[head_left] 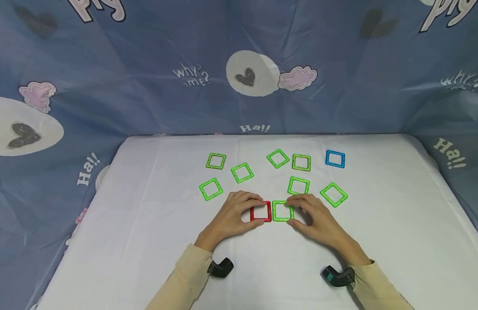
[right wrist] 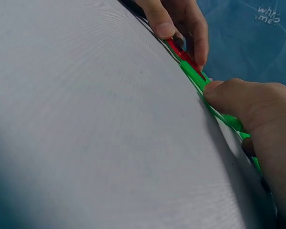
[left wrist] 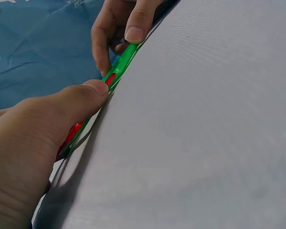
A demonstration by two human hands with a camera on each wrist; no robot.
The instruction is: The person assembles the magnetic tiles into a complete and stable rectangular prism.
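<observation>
My left hand (head_left: 239, 214) grips a red square frame tile (head_left: 269, 212) between thumb and fingers, at its near and far edges. Beside it, my right hand (head_left: 315, 218) holds a green square frame tile (head_left: 274, 212) the same way. The two tiles lie side by side, with a narrow gap between their facing edges in the head view. In the left wrist view the thumb (left wrist: 88, 98) presses the red tile's near edge. The right wrist view shows the other thumb (right wrist: 229, 95) on the green tile (right wrist: 193, 72).
Several more green square frames lie behind the hands, among them one green frame (head_left: 296, 193) close to the right fingers and another (head_left: 342, 199) to its right. A blue frame (head_left: 343, 160) lies at the back right. White cloth (head_left: 161, 206) covers the table; a blue printed curtain (head_left: 153, 103) surrounds it.
</observation>
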